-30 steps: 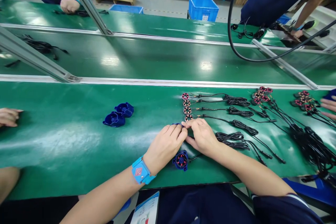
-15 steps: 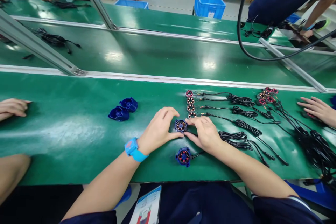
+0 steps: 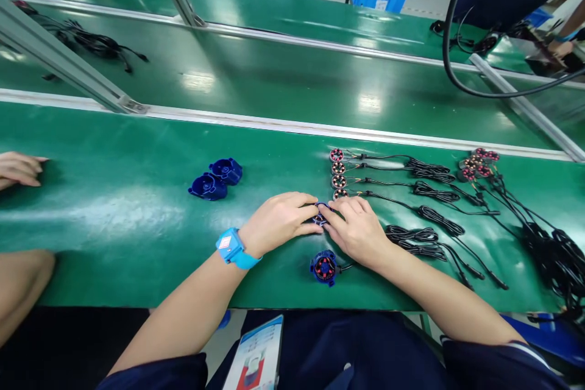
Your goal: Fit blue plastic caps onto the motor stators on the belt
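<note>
From where I stood, I saw a small blue housing [image 3: 319, 219] low over the green desk [image 3: 137, 207], right in front of the person and caught between both hands. The left hand [image 3: 280, 219] had it from one side, fingers curved over the far edge and thumb along the near one, a narrow grip closed on the rim. The right hand [image 3: 359, 228] met it from the other side, its grip closed on the housing too, fingertips over the top; they hid much of the piece, and I couldn't tell whether its underside touched the desk. A blue wristband [image 3: 235, 248] circled the left wrist.

Just nearer the person lay a second housing [image 3: 324, 268], a red-and-black coil ring seated inside it. Two blue shells [image 3: 208, 186] sat touching, off to the left. Beyond the right hand, four coil rings [image 3: 338, 168] stood in a column, their black cables [image 3: 434, 195] bundled and trailing rightward. Farther right were a cluster of rings [image 3: 478, 164] and a dark heap of cable [image 3: 553, 250]. At the far left, a co-worker's hand [image 3: 21, 169] rested near the desk.
</note>
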Action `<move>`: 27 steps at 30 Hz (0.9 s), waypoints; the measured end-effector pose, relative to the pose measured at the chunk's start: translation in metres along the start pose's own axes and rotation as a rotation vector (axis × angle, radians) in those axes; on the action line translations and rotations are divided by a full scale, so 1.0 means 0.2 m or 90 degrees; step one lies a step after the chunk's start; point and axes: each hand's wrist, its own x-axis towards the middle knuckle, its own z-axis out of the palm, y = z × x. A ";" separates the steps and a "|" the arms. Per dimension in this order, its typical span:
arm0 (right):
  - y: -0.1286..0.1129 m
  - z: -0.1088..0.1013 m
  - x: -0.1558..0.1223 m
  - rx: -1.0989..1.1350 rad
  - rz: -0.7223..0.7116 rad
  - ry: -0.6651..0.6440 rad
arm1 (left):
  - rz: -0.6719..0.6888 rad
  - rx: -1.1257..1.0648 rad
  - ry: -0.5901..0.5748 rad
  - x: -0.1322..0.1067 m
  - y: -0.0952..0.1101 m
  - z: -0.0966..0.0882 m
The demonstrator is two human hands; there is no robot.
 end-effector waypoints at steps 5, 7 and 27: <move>0.00 0.01 0.00 0.015 0.001 -0.019 | 0.043 0.097 -0.018 0.01 0.02 -0.01; 0.00 -0.01 0.00 0.044 0.006 -0.036 | 0.034 0.091 -0.026 0.01 0.02 -0.01; 0.33 -0.53 -0.68 0.102 0.301 -0.215 | 0.118 -0.079 -0.153 -0.04 0.25 -0.16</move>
